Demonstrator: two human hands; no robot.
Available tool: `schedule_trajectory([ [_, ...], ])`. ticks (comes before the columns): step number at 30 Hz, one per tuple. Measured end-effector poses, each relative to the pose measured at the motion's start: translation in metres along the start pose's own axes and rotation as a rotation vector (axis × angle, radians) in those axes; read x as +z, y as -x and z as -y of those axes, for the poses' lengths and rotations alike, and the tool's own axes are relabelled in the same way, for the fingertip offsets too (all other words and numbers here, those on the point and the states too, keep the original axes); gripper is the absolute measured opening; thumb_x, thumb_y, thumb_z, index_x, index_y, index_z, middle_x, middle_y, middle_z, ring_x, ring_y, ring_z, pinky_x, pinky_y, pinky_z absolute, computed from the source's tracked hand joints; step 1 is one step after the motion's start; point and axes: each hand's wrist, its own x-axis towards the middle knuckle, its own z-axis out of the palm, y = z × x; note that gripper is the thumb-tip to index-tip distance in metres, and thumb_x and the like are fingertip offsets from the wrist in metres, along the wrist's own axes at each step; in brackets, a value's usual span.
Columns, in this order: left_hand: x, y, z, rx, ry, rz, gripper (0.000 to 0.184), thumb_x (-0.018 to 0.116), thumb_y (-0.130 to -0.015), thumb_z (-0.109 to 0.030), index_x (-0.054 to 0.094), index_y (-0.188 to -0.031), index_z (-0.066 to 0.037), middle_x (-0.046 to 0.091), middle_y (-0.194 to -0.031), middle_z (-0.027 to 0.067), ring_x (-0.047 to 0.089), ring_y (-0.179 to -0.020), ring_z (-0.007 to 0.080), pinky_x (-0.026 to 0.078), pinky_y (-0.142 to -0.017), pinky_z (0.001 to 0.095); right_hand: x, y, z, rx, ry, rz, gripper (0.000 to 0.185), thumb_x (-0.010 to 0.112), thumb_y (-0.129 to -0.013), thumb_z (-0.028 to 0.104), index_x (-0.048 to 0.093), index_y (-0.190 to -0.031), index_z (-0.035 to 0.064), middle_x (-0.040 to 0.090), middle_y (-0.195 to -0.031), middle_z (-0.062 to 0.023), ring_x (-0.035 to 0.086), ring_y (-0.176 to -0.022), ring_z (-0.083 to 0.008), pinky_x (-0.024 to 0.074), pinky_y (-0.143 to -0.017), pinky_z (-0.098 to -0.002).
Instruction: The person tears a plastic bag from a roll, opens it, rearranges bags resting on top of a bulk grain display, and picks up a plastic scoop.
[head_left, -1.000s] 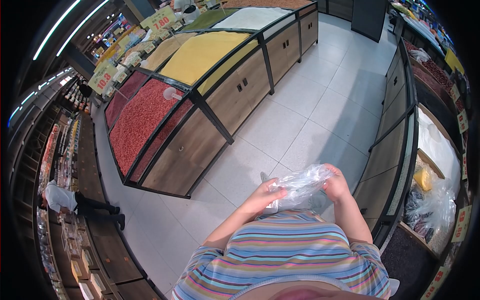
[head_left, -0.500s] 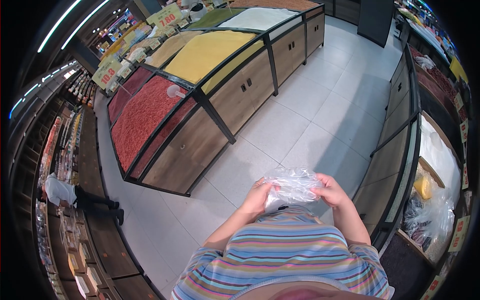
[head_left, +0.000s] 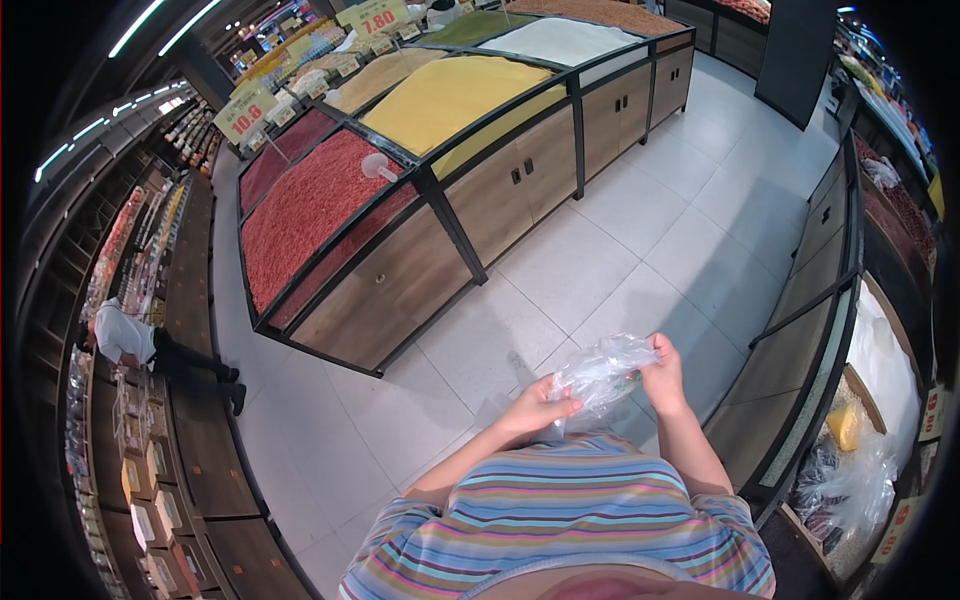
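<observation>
A crumpled clear plastic bag is stretched between my two hands in front of my striped shirt, over the tiled floor. My left hand has its thumb and fingers closed on the bag's left side. At the upper right corner of the bag, my right hand pinches the plastic with closed fingers. A small patch of green and red shows through the bag near my right hand; what it is cannot be made out.
Ahead stands a counter with red grains, yellow grains and a scoop. At the right is another bin counter holding plastic bags. A person stands by the left shelves.
My right hand has moved up and to the right from the bag's middle, pulling its corner out. The view has shifted, so the counters appear farther right.
</observation>
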Motion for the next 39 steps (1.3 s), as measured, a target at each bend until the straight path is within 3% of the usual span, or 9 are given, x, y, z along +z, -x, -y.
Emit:
schedule_trajectory([
  [8, -0.003, -0.007, 0.001, -0.025, 0.061, -0.065, 0.021, 0.063, -0.085, -0.013, 0.054, -0.102, -0.007, 0.054, -0.088, -0.0014, 0.051, -0.081, 0.0086, 0.042, -0.075, 0.0229, -0.008, -0.021, 0.001, -0.048, 0.065, 0.051, 0.015, 0.053, -0.078, -0.008, 0.049, -0.080, 0.0065, 0.049, -0.075, 0.0045, 0.046, -0.072, -0.0042, 0.0375, -0.064, -0.0188],
  [12, -0.019, -0.005, -0.004, -0.138, 0.293, -0.351, 0.028, 0.062, -0.086, -0.021, 0.054, -0.107, -0.005, 0.056, -0.085, 0.0016, 0.052, -0.080, 0.0112, 0.043, -0.076, 0.0241, 0.002, -0.032, 0.030, -0.019, -0.130, 0.250, 0.016, 0.057, -0.078, -0.005, 0.055, -0.091, 0.0045, 0.055, -0.089, -0.0004, 0.052, -0.087, -0.0089, 0.0414, -0.077, -0.0231],
  [15, -0.045, -0.005, -0.005, -0.252, 0.459, -0.501, 0.030, 0.063, -0.085, -0.026, 0.055, -0.107, -0.007, 0.056, -0.084, 0.0027, 0.055, -0.079, 0.0141, 0.046, -0.072, 0.0266, 0.028, -0.047, 0.080, -0.295, -0.076, 0.312, 0.026, 0.058, -0.080, -0.001, 0.057, -0.106, 0.0019, 0.058, -0.107, -0.0071, 0.054, -0.101, -0.0168, 0.0417, -0.086, -0.0297],
  [19, -0.077, -0.014, -0.002, -0.349, 0.616, -0.422, 0.028, 0.063, -0.085, -0.026, 0.055, -0.106, -0.009, 0.056, -0.082, 0.0022, 0.057, -0.075, 0.0158, 0.049, -0.067, 0.0296, 0.090, -0.053, 0.185, -0.580, -0.262, 1.092, 0.033, 0.050, -0.084, 0.001, 0.056, -0.116, -0.0013, 0.059, -0.111, -0.0146, 0.056, -0.101, -0.0277, 0.0436, -0.086, -0.0359],
  [22, -0.106, -0.032, 0.005, -0.339, 0.560, -0.358, 0.025, 0.062, -0.086, -0.024, 0.055, -0.103, -0.009, 0.056, -0.080, 0.0022, 0.058, -0.073, 0.0151, 0.050, -0.065, 0.0297, 0.161, -0.046, 0.246, -0.858, -0.489, 1.468, 0.030, 0.048, -0.089, 0.005, 0.053, -0.117, -0.0049, 0.055, -0.110, -0.0255, 0.057, -0.096, -0.0373, 0.0469, -0.081, -0.0406],
  [25, -0.145, -0.046, -0.019, -0.292, 0.453, -0.358, 0.021, 0.062, -0.086, -0.023, 0.056, -0.099, -0.008, 0.056, -0.077, 0.0017, 0.057, -0.072, 0.0136, 0.049, -0.064, 0.0285, 0.222, -0.047, 0.251, -1.105, -0.644, 1.344, 0.030, 0.051, -0.091, 0.007, 0.053, -0.120, 0.0008, 0.057, -0.106, -0.0247, 0.059, -0.091, -0.0363, 0.0490, -0.076, -0.0365],
  [30, -0.195, -0.051, -0.081, -0.256, 0.418, -0.420, 0.021, 0.062, -0.086, -0.023, 0.057, -0.098, -0.007, 0.055, -0.075, 0.0000, 0.056, -0.068, 0.0120, 0.048, -0.062, 0.0261, 0.284, -0.059, 0.256, -0.405, -1.172, 1.606, 0.029, 0.059, -0.084, -0.002, 0.054, -0.110, -0.0140, 0.061, -0.086, -0.0236, 0.061, -0.068, -0.0324, 0.0468, -0.053, -0.0329],
  [34, -0.235, -0.047, -0.111, -0.262, 0.483, -0.472, 0.023, 0.063, -0.086, -0.025, 0.056, -0.100, -0.008, 0.055, -0.075, 0.0003, 0.056, -0.068, 0.0119, 0.048, -0.060, 0.0269, 0.314, -0.087, 0.256, -0.523, -1.173, 1.349, 0.027, 0.059, -0.084, -0.003, 0.054, -0.106, -0.0162, 0.061, -0.087, -0.0246, 0.061, -0.068, -0.0324, 0.0465, -0.053, -0.0328],
  [39, -0.278, -0.056, -0.128, -0.285, 0.486, -0.565, 0.024, 0.062, -0.086, -0.026, 0.056, -0.101, -0.009, 0.054, -0.078, 0.0003, 0.056, -0.070, 0.0117, 0.048, -0.060, 0.0267, 0.348, -0.139, 0.268, -0.631, -0.901, 1.506, 0.028, 0.057, -0.085, -0.001, 0.054, -0.107, -0.0181, 0.062, -0.094, -0.0250, 0.063, -0.077, -0.0305, 0.0494, -0.063, -0.0315],
])
